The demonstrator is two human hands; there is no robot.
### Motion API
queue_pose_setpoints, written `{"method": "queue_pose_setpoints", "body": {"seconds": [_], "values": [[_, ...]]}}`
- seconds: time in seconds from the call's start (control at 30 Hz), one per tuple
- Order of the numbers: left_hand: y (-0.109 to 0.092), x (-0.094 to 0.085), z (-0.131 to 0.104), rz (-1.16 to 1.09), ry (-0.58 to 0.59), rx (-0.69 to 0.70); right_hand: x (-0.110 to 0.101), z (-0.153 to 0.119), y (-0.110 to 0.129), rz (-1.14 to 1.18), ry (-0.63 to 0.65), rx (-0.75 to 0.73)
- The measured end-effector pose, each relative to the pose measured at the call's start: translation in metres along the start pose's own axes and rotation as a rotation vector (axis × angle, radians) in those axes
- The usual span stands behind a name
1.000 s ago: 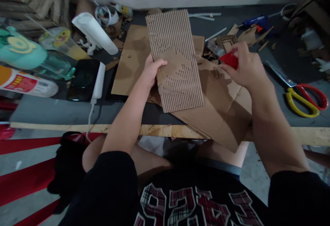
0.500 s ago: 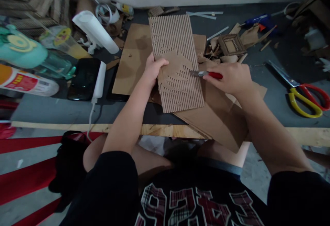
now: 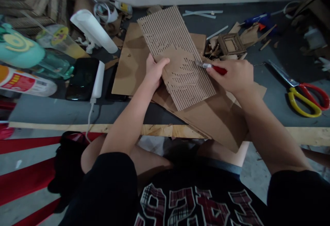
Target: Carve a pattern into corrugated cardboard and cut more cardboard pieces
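My left hand (image 3: 155, 68) grips the left edge of a corrugated cardboard piece (image 3: 170, 30), thumb on top and the other fingers hidden underneath. Ridges show over most of its face, while a smooth patch of paper with ragged edges remains around the middle. In my right hand (image 3: 235, 74) is a red-handled utility knife (image 3: 212, 68), its blade end touching the ridges near the piece's right edge. Below lie flat brown cardboard sheets (image 3: 213, 119), one reaching over the table's front edge.
Scissors (image 3: 304, 92) with red and yellow handles lie at right. A small cardboard frame (image 3: 231, 44), paper scraps and a blue glue gun (image 3: 257, 20) are behind my right hand. On the left are a black phone (image 3: 81, 79), a white roll (image 3: 94, 30) and bottles (image 3: 28, 81).
The corrugated piece has turned, its top swinging left and its bottom right. The knife in my right hand has shifted slightly right and up, still at the ridges.
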State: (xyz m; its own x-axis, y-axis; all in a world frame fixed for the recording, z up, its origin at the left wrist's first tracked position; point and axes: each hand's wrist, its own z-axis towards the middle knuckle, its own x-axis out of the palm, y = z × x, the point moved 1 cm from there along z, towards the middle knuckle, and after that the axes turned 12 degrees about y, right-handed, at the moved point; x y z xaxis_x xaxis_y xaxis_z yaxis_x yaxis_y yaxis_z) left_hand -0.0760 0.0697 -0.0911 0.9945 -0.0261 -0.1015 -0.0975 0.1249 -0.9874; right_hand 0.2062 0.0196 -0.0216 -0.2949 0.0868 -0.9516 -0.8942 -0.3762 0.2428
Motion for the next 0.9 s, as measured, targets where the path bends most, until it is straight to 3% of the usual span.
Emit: {"method": "queue_pose_setpoints", "body": {"seconds": [0.2, 0.3, 0.53, 0.73, 0.9], "values": [[-0.001, 0.004, -0.003, -0.047, -0.033, -0.034, 0.002, 0.001, 0.007, 0.024, 0.097, 0.122], [-0.002, 0.008, -0.005, -0.027, -0.014, 0.022, 0.003, 0.002, 0.011, 0.012, 0.131, 0.187], [-0.013, 0.017, -0.011, -0.005, 0.083, 0.109, 0.005, -0.001, 0.016, -0.020, 0.012, 0.164], [-0.013, 0.032, -0.021, -0.024, 0.257, 0.132, -0.002, 0.001, 0.004, 0.012, -0.067, 0.111], [-0.008, 0.019, -0.014, -0.007, 0.161, 0.124, -0.010, 0.000, 0.003, 0.026, -0.033, 0.123]]}}
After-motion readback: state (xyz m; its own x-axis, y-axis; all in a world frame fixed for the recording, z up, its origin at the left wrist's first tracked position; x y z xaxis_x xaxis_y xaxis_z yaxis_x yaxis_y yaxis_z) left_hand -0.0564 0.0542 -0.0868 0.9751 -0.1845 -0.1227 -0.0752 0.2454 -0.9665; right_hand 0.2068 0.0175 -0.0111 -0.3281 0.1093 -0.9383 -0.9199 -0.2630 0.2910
